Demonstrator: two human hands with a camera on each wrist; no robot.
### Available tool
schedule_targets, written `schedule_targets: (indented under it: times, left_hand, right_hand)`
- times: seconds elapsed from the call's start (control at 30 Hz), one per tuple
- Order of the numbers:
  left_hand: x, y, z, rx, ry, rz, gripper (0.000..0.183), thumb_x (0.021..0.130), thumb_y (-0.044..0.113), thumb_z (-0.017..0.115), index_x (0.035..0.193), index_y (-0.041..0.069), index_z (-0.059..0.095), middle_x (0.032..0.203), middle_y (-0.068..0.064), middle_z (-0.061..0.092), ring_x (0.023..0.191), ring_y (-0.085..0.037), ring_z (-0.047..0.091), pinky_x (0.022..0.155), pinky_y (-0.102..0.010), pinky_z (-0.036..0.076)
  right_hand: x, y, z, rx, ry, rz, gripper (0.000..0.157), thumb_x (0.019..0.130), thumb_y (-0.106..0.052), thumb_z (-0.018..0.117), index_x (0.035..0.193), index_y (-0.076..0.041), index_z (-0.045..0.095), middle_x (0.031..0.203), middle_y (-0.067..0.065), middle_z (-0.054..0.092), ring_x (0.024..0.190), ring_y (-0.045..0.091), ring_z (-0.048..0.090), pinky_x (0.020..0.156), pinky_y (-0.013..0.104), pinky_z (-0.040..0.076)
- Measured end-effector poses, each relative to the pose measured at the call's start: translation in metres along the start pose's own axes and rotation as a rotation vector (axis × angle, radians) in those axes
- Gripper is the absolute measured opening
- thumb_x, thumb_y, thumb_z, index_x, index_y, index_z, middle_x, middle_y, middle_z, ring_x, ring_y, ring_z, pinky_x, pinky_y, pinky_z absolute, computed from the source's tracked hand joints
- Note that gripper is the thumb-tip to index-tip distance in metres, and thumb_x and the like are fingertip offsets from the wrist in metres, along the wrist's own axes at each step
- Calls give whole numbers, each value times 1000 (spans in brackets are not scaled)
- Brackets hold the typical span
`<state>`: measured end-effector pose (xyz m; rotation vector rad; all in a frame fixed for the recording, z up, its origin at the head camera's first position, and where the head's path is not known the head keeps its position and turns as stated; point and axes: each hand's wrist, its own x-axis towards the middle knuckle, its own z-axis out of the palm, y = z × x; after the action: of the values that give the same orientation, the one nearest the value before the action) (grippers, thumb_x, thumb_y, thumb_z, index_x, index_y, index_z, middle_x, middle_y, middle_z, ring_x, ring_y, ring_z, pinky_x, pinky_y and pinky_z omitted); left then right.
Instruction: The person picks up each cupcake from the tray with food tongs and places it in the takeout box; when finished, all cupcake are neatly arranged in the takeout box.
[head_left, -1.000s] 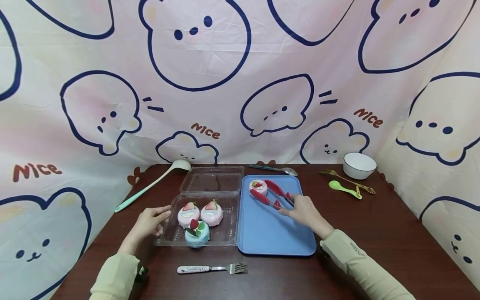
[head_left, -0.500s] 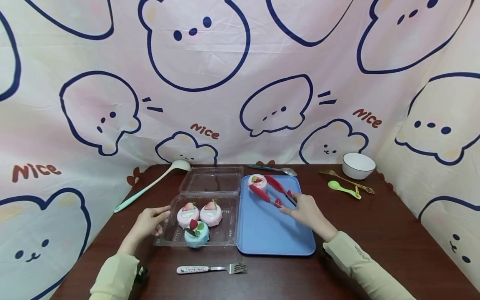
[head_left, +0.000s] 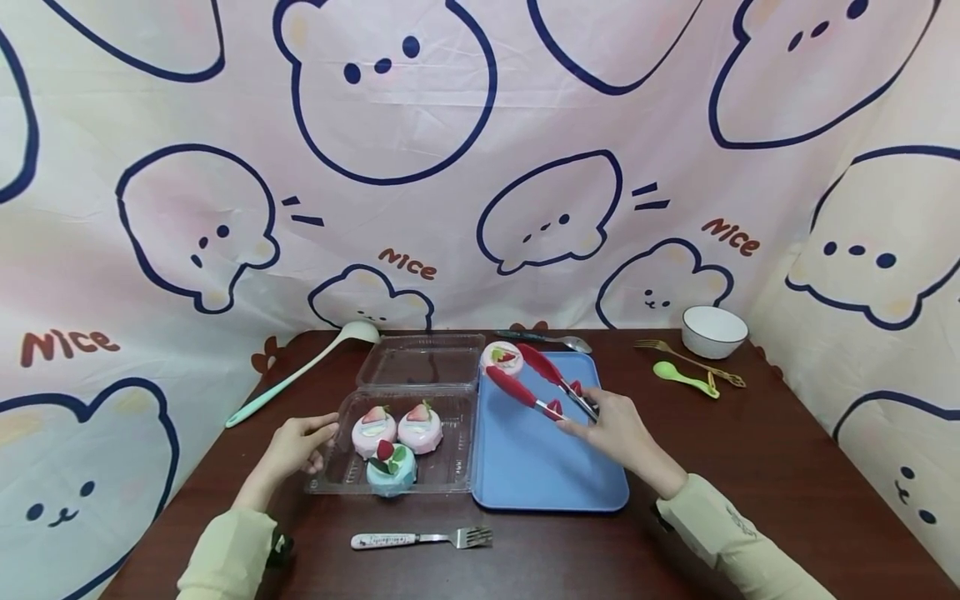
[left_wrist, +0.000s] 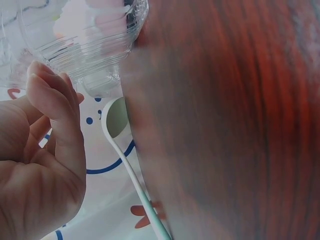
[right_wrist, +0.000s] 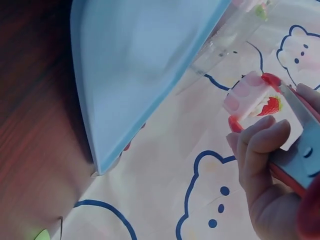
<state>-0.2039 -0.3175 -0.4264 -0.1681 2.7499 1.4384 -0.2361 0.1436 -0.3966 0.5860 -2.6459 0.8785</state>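
Observation:
My right hand [head_left: 615, 429] grips red-tipped metal tongs [head_left: 513, 386], whose tips hold a small pink cake with a strawberry [head_left: 501, 356]. In the right wrist view this pink cake [right_wrist: 244, 97] hangs between the red tips, above the blue tray [right_wrist: 135, 65]. At the far left corner of the tray [head_left: 547, 467] in the head view, the cake overlaps its rim. Left of the tray lies an opened clear plastic box [head_left: 450, 473] with two pink cakes [head_left: 420, 429] and a blue cake [head_left: 391, 477]. My left hand [head_left: 296, 450] pinches the box's left rim.
A fork [head_left: 420, 540] lies in front of the box. Behind it are a ladle [head_left: 300, 371] at left and a spoon [head_left: 543, 339]. A white bowl [head_left: 715, 332], a gold fork [head_left: 690, 357] and a green spoon [head_left: 684, 377] are at right.
The tongs have lifted the pink cake off the tray and carried it left, toward the tray's far left corner. My left hand has stayed at the box rim.

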Motion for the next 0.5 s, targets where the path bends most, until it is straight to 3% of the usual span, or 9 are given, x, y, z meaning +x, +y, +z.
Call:
schedule_targets:
  times: [0.3,0.5]
  left_hand:
    - [-1,0,0,-12,0,-11,42,94,19,51,130,-3,46,71,-8,56,44,-15,50,44,-27,46]
    - [0,0,0,-10,-2,-11,43,94,19,51,130,-3,46,70,-7,55,44,-15,49,44,-27,46]
  right_hand:
    - [-16,-16,2,55,-16,-166,43,70,-36,77,95,-5,63,53,-8,35,45,3,32,38,19,29]
    - [-27,-28,3,93,-90,-247,48,72,-39,74,102,-4,62,58,-4,44,45,-1,35,39,17,30]
